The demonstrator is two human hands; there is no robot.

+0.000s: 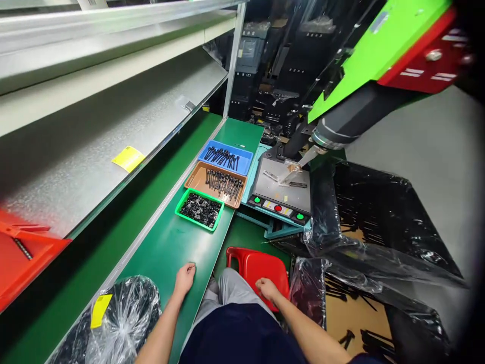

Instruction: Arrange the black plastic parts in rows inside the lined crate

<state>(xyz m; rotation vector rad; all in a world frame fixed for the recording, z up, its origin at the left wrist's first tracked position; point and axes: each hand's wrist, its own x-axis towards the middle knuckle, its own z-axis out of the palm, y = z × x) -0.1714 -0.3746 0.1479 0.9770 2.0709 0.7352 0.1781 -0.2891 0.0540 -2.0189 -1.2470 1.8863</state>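
Note:
My left hand [185, 277] rests loosely closed on the green tabletop [159, 247], near its front edge, with nothing seen in its fingers. In front of the red chair [269, 273], my right hand [267, 288] hangs above my right leg, fingers curled, nothing visible in them. Beyond my left hand stands a green tray [178, 208] of small black parts. Behind it are a brown tray [195, 179] and a blue tray [246, 163], both with black long-stemmed parts. A plastic bag [125, 313] with a yellow label lies beside my left forearm.
To the right of the trays stands a machine base [261, 184] with green and red buttons, under a slanted green-and-red machine head [379, 55]. Plastic-lined boxes [356, 323] hold black parts at right. A metal shelf [94, 121] and red bin [34, 258] are at left.

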